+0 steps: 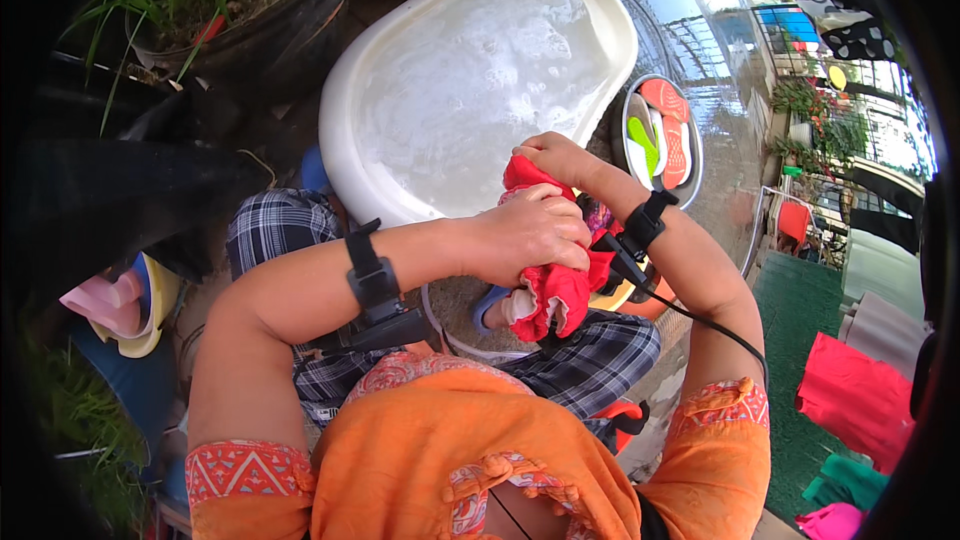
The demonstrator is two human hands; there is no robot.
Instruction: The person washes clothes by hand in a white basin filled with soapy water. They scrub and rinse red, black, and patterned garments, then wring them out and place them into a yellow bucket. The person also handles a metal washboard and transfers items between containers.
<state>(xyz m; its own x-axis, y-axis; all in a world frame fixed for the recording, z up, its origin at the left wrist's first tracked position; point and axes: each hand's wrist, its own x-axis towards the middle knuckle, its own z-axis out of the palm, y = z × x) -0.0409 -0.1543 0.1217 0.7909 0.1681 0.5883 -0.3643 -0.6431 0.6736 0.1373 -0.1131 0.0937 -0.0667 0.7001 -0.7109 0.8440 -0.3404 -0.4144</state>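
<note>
A bunched red cloth garment with pale lining hangs between my hands, just past the near right rim of a white plastic tub. My left hand is wrapped around its middle, knuckles up. Farther out, my right hand grips the upper end of the cloth. Cloudy, soapy water with patches of foam fills the tub. Below the garment, part of a yellow container and some patterned cloth show, mostly hidden by my arm and the garment.
Right of the tub, a metal basin holds several shoes with coral soles. A large black planter with grass stands at upper left. Pink and yellow plastic containers lie at left. Clothes, including a red piece, hang at right.
</note>
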